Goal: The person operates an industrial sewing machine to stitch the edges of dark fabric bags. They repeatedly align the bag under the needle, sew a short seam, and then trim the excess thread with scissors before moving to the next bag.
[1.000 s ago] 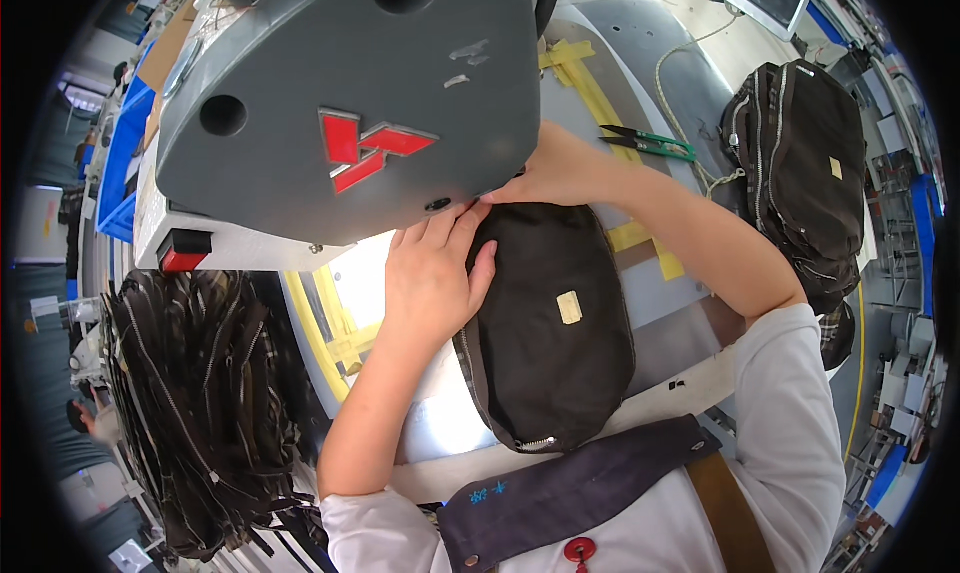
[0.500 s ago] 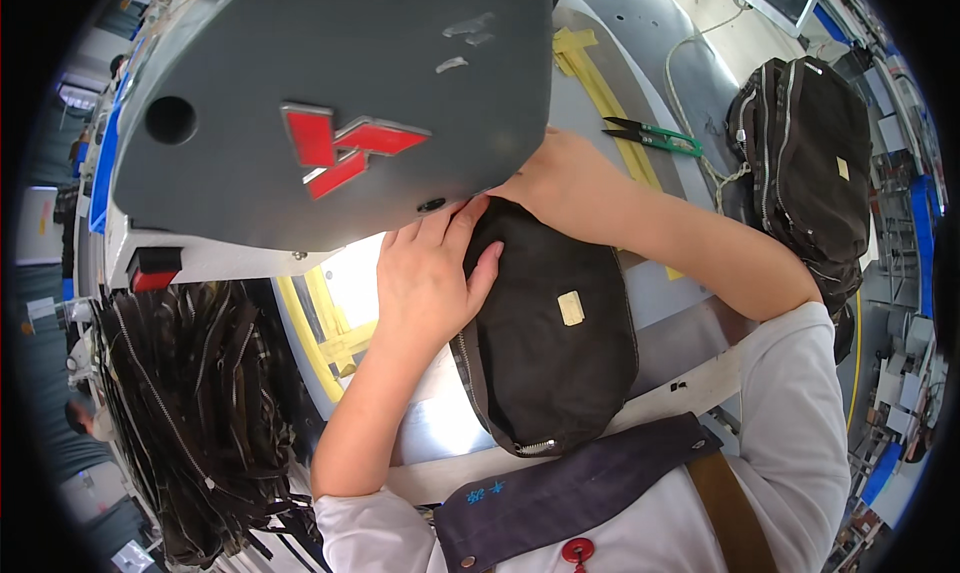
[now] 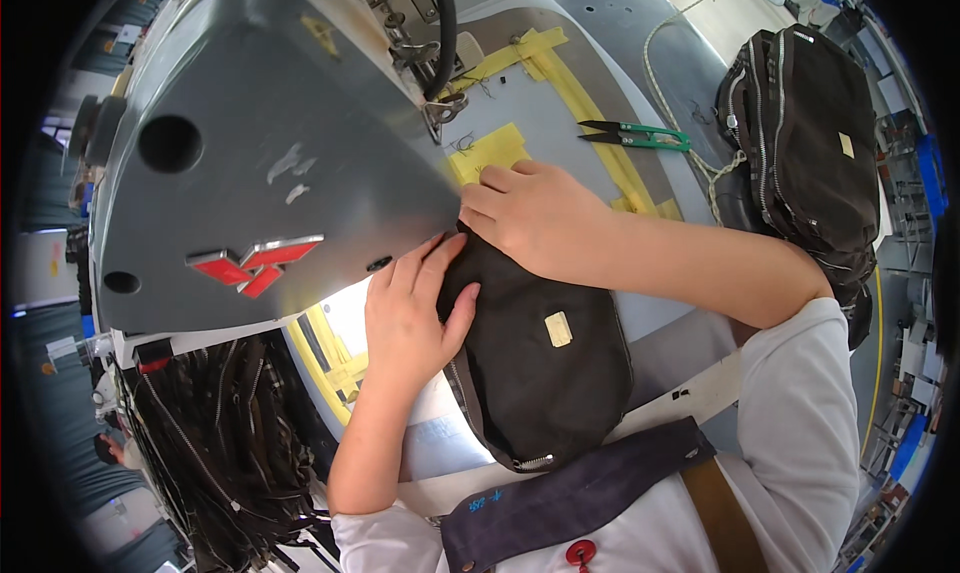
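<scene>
A dark brown zippered fabric bag [image 3: 545,393] lies flat under my hands, with a small cream label [image 3: 558,329] on its face. My left hand [image 3: 405,313] rests on the bag's left edge, fingers stretched forward and thumb spread. At the bag's far end my right hand [image 3: 530,213] is closed, its curled fingers pinching the fabric edge. Both sets of fingertips are close to the grey sewing machine head [image 3: 240,193], which hides the part of the bag beyond the left fingertips. The machine's metal mechanism [image 3: 435,108] shows beyond my right hand.
Green-handled thread snips [image 3: 640,136] lie on the machine bed beside strips of yellow tape [image 3: 610,163]. Stacked dark bags [image 3: 815,143] stand at the right next to a pale cord [image 3: 660,48]. Many dark zippered pieces [image 3: 215,433] hang at the left.
My view has shifted, so the machine head appears lower and further left, uncovering the mechanism and my right hand's fingers. Both hands remain at the bag's far end.
</scene>
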A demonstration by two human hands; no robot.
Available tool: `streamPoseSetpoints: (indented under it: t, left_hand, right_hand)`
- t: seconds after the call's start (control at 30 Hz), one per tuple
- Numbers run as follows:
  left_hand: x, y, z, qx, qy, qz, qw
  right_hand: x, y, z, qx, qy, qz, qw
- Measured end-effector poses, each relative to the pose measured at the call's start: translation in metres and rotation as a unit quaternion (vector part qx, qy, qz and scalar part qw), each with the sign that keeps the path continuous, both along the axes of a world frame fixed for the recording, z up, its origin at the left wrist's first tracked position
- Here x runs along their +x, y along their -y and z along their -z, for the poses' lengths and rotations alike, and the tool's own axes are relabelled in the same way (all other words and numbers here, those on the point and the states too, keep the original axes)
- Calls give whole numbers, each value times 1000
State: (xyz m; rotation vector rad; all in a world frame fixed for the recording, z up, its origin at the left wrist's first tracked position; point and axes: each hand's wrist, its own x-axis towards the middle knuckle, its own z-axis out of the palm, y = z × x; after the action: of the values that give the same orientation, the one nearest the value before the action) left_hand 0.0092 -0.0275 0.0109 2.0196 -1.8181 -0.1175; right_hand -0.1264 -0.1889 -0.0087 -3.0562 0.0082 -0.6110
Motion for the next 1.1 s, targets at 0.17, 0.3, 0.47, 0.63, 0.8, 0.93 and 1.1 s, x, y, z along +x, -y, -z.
streamPoseSetpoints:
  t: [0.17,0.3,0.47,0.63,0.8,0.93,1.1]
  left_hand:
    - [-1,2,0,-11,-35,-27,999]
    - [1,3,0,1,-18,-19,1000]
    - [0,2,-3,4,29,-14,999]
    - [-1,2,-1,-10,26,-18,999]
    - [3,1,1,-21,17,-12,1000]
    - [6,1,2,-47,20,-5,999]
    - [6,0,4,-54,16,-5,998]
  right_hand:
    - [0,0,2,-5,9,1,1000]
    - [0,1,4,11,17,2,1000]
    - [-1,-3,0,7,-11,9,1000]
    - [1,-1,5,10,26,8,1000]
    - [1,1,6,23,37,6,999]
    - [1,-1,2,15,50,3,999]
    - [0,-1,2,8,55,4,998]
